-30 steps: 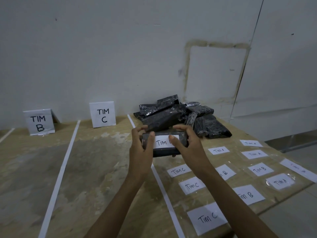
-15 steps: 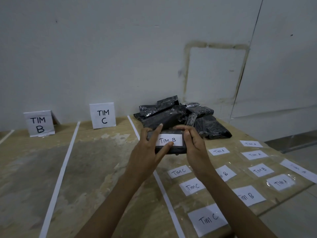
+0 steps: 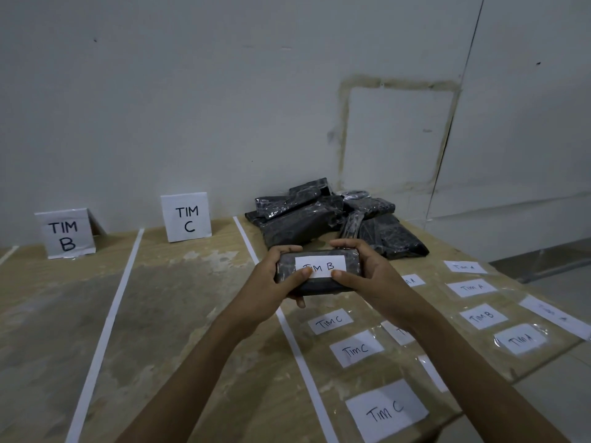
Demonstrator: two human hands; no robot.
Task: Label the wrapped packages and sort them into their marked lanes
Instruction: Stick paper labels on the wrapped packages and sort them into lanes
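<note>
— So, which step is in hand?

— Labelling, and near its end by my reading. From the left: the TIM B sign stands at ten o'clock, a white tape line runs beside its lane, and the TIM C sign stands at eleven. At twelve o'clock the left hand grips one end of a black wrapped package held above the table. Its fingers curl over the far edge, and the thumb presses a corner of the TIM B label on top. The right hand grips the other end the same way, thumb at the label's lower right corner.

— And the stock?

— A pile of wrapped packages lies just behind the hands, toward one o'clock. I see no labels on them. Spare labels lie from three to five o'clock, under what looks like clear film.

— What does the next move call for?

— Likely one last press so the label lies flat. Then carry the package toward ten o'clock, past the TIM C lane and over the tape line, and set it down label-up before the TIM B sign. One hand should do for that.
</note>
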